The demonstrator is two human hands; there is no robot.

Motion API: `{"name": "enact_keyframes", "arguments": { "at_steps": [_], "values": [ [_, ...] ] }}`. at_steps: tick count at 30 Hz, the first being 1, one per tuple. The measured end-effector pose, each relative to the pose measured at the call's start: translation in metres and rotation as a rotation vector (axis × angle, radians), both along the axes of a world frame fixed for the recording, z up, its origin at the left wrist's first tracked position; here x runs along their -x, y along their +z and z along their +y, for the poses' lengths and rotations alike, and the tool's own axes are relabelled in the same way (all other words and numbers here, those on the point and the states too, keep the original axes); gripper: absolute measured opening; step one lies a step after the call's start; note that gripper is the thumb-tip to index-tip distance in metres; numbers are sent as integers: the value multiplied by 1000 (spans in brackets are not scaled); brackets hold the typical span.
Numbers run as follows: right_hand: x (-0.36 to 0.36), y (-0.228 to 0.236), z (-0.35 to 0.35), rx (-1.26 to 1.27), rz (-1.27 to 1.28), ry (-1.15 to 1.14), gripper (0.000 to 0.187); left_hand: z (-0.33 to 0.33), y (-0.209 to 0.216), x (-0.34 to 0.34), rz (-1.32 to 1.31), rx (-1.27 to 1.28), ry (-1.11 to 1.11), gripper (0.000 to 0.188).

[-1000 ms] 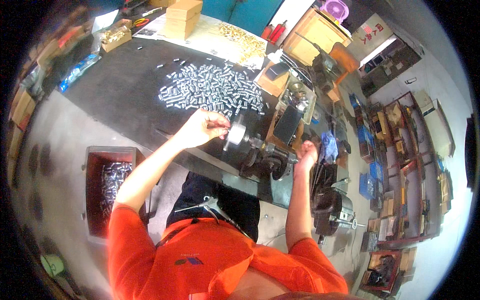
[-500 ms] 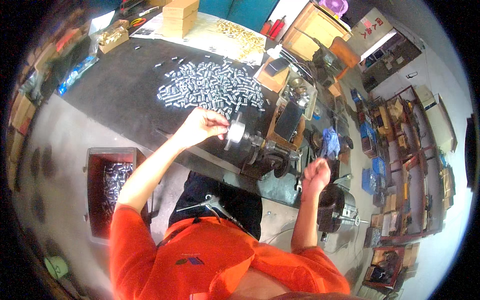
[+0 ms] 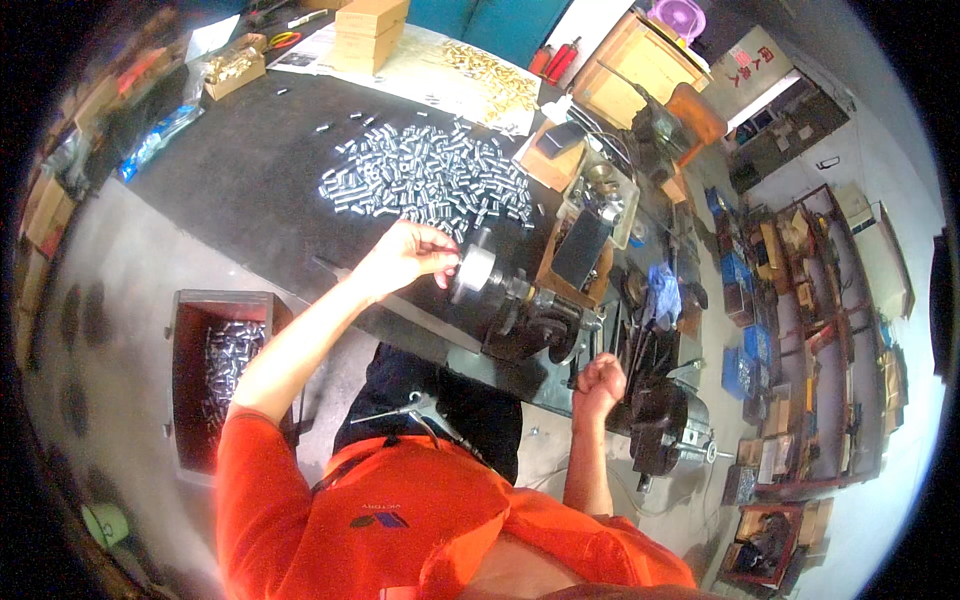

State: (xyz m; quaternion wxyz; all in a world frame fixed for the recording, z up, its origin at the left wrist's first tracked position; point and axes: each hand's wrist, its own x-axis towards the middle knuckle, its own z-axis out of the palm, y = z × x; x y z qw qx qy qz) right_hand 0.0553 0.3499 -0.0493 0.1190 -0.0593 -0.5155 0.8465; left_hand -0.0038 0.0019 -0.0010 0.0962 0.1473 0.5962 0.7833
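Note:
My left hand (image 3: 412,260) is pinched, its fingertips at the face of a round silver chuck (image 3: 477,268). Whatever lies between those fingertips is too small or hidden to name. The chuck sits on the end of a dark metal spindle fixture (image 3: 540,325) at the bench's near edge. To the right of this fixture, my right hand (image 3: 601,382) is closed in a fist beside an upright metal lever (image 3: 598,325); what it grips, if anything, is hidden. Beyond my left hand a wide heap of short silver metal sleeves (image 3: 430,175) covers the dark bench top (image 3: 230,170).
A red-lined metal bin (image 3: 190,370) with more sleeves stands on the floor at left. Brass pieces (image 3: 490,75) lie on paper behind the heap, beside stacked cardboard boxes (image 3: 365,40). A blue cloth (image 3: 662,295) and a vise-like machine (image 3: 670,425) are at right. An air gun (image 3: 425,408) lies before me.
My right hand has moved down and to the left, away from the blue cloth and nearer the fixture. The left hand stays at the chuck, almost still.

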Motion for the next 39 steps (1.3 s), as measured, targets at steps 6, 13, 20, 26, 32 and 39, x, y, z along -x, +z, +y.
{"name": "enact_keyframes", "arguments": {
  "at_steps": [6,13,20,26,32,39],
  "values": [
    [83,-9,-16,-393,-213,-319,13,0,0,-1,-23,-35,-9,12],
    [69,58,-9,-94,292,-82,12,5,-1,-2,-27,-170,-6,15],
    [-7,17,-3,-37,132,-52,21,6,-1,-5,-60,-129,24,16],
    [78,-68,15,-128,-1,-328,11,3,8,-4,-30,-39,47,15],
    [107,24,4,-143,210,-183,14,-47,6,-46,-72,268,221,17],
    [6,42,-6,-47,306,-50,19,-153,-62,-181,-376,742,569,16]
  ]
}}
